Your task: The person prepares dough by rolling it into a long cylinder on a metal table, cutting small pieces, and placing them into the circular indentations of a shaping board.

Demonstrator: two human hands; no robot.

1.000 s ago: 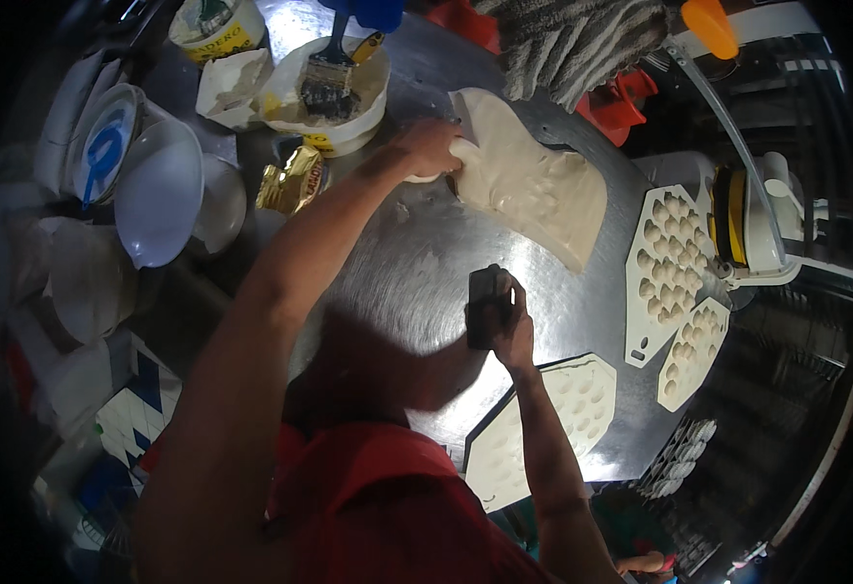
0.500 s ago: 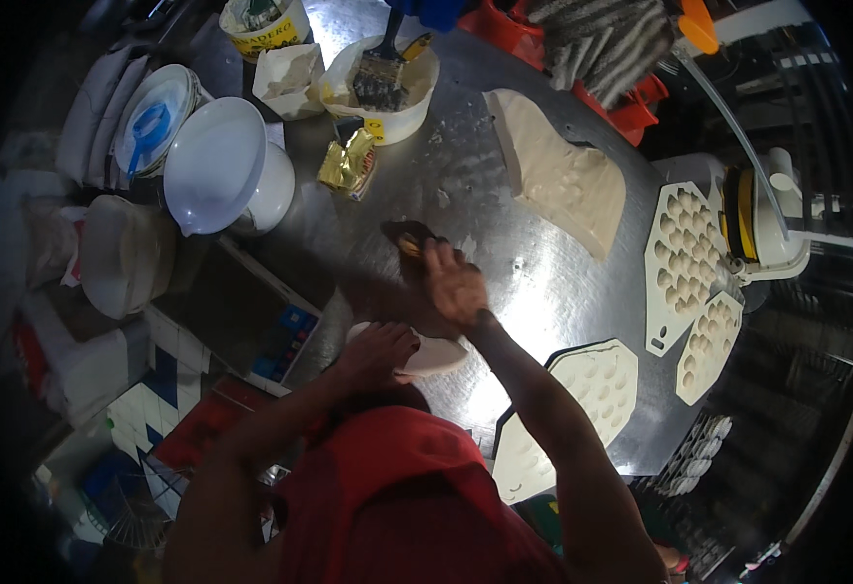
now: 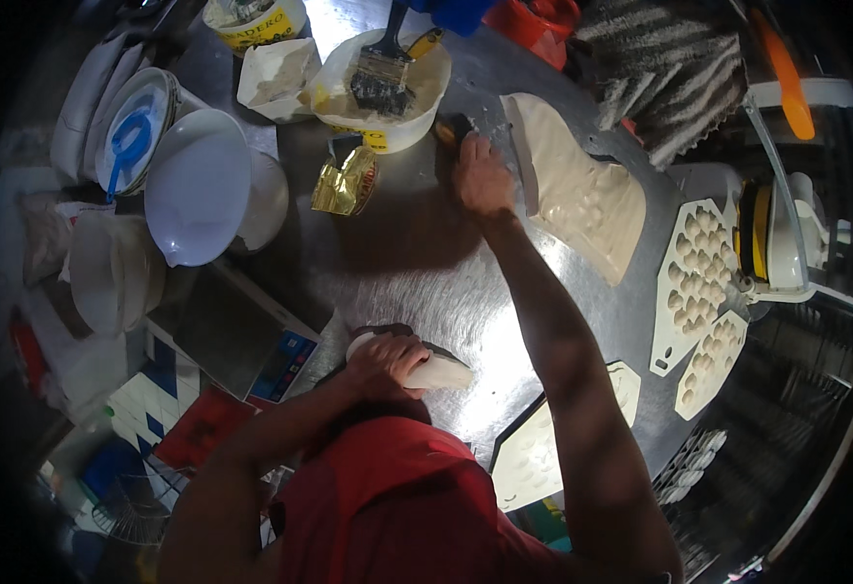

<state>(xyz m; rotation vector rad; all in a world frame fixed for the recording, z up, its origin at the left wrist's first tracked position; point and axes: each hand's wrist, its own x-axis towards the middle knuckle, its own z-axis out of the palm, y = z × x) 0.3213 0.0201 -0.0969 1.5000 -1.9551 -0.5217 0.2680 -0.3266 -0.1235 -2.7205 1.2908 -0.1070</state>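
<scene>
My left hand (image 3: 388, 364) is closed over a thick piece of pale dough (image 3: 443, 371), at the table edge close to my body. Farther out, my right arm is stretched across the steel table (image 3: 388, 282). My right hand (image 3: 485, 177) grips a small dark tool with a tan part (image 3: 446, 132); its exact kind is hard to make out. To the right of that hand, almost beside it, lies a large slab of pale dough (image 3: 582, 200). On the left, a gold foil wrapper (image 3: 346, 182) sits below a white tub (image 3: 426, 109) that holds a wide paintbrush (image 3: 381, 80).
White moulds with round hollows (image 3: 668, 336) lie on the right, and another mould (image 3: 524, 472) is partly under my right forearm. White bowls (image 3: 196, 185) and a scale (image 3: 227, 326) stand left. A striped cloth (image 3: 680, 78) and an orange spatula (image 3: 787, 83) are far right.
My right hand has moved farther out and slightly right with the dark tool, to between the tub and the dough slab. My left hand stays on the dough piece. The view has shifted a little.
</scene>
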